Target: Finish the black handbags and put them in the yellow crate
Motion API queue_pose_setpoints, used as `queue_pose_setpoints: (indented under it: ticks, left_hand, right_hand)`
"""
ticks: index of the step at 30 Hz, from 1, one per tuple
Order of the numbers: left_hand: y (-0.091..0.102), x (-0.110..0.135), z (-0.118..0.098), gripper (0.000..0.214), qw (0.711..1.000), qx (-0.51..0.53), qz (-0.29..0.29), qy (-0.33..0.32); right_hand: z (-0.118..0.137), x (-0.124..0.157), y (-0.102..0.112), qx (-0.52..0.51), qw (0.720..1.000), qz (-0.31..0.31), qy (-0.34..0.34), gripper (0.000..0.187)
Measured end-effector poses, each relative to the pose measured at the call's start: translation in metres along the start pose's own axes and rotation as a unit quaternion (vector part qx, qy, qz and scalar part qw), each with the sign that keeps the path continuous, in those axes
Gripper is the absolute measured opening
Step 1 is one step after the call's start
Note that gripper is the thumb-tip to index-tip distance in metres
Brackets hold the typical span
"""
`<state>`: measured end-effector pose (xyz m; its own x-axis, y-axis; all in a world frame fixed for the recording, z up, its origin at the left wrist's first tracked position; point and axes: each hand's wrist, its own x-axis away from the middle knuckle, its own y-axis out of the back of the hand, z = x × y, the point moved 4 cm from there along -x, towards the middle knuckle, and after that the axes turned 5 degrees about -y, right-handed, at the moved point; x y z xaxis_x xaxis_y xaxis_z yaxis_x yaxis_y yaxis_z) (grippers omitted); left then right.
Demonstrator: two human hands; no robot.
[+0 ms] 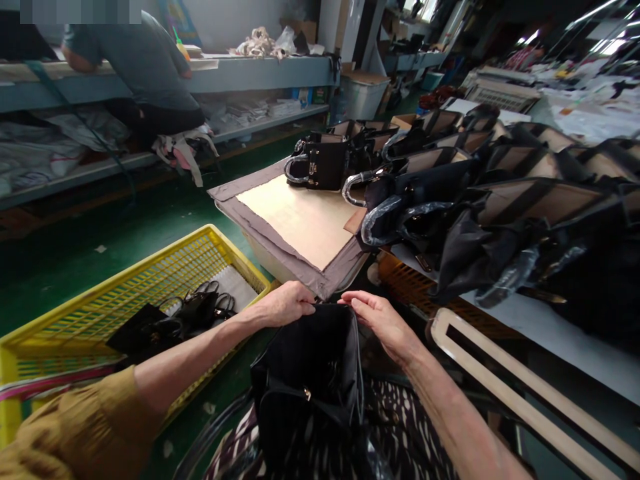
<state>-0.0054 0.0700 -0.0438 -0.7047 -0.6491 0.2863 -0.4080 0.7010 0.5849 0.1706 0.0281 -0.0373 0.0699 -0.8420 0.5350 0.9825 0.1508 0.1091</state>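
Note:
A black handbag [305,373] with a small gold-coloured fitting stands open-topped on my lap, its dark inside facing me. My left hand [287,303] pinches the far left part of its rim between thumb and fingers. At the far right corner of the same rim is my right hand [383,320], thumb and fingers closed on the edge. A dark handle in clear wrapping hangs at the bag's lower left. The bag's base is hidden from view.
A yellow plastic basket [213,233] with small black bags is at left. Ahead, a board-topped table [295,217] bears a black bag [327,163]. Many black handbags [435,177] crowd the right, beside a slotted pale frame [500,373]. A person [130,67] is at the far bench.

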Motion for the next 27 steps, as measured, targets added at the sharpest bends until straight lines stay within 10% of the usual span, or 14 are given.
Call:
queue_pose_setpoints:
  ticks: [7,13,27]
  left_hand:
    - [0.0,0.003,-0.007,0.018,1.0,-0.012,-0.003,0.013]
    - [-0.002,0.003,-0.017,0.021,0.998,-0.067,-0.014,0.012]
    - [0.0,0.01,-0.027,0.023,0.979,-0.184,-0.012,0.092]
  right_hand:
    - [0.002,0.001,-0.007,0.103,0.993,0.023,0.055,0.04]
    - [0.015,0.004,-0.018,0.412,0.903,-0.039,0.113,0.02]
    - [0.02,0.014,-0.022,0.431,0.891,-0.062,0.131,0.022]
